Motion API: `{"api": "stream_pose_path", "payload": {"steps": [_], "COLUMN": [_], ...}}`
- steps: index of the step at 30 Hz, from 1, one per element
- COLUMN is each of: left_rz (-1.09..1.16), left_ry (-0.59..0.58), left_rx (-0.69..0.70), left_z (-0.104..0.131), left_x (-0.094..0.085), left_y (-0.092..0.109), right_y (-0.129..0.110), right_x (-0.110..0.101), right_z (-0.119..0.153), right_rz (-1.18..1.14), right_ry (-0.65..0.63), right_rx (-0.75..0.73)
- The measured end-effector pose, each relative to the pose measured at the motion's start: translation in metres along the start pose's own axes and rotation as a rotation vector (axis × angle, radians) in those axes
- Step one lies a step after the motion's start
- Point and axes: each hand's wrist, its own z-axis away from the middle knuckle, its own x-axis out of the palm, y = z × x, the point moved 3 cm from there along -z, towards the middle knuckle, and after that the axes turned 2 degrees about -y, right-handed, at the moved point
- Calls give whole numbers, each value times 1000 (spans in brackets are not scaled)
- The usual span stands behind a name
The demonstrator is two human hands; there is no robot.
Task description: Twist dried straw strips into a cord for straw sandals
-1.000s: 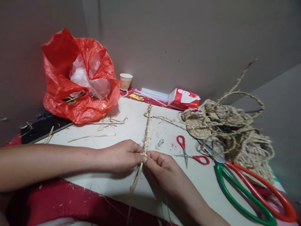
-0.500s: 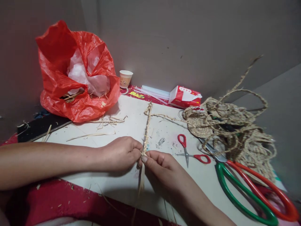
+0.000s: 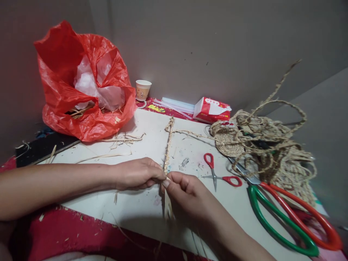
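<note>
A thin braided straw cord runs down the middle of the white board, its near end between my two hands. My left hand comes in from the left, fingers pinched on the cord's working end. From the lower right, my right hand grips the same spot between thumb and forefinger. Loose flat straw strands hang below the pinch toward me. At its far end the cord has a knotted loop, and a thinner strand leads right to a heap of braided straw rope.
Small red-handled scissors lie open right of the cord. Large shears with green and red handles rest at the right edge. Behind stand a red plastic bag, a paper cup and a tissue pack. Straw scraps lie at left.
My left hand's fingers have straightened somewhat at the cord's end; the right hand keeps its pinch. The hanging strands have shifted and look shorter and spread. The view has moved slightly.
</note>
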Motion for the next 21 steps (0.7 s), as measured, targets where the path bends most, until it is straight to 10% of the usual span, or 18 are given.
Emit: {"api": "stream_pose_path", "payload": {"steps": [11, 21], "left_rz": [234, -40], "left_ry": [-51, 150], "left_rx": [-137, 121], "left_z": [-1, -1], "left_x": [3, 2], "left_y": [-3, -3], "right_y": [-9, -11], "right_x": [-1, -3], "right_z": [7, 12], "right_rz": [578, 736], "right_ry": [161, 114], "right_rx": [-169, -54]}}
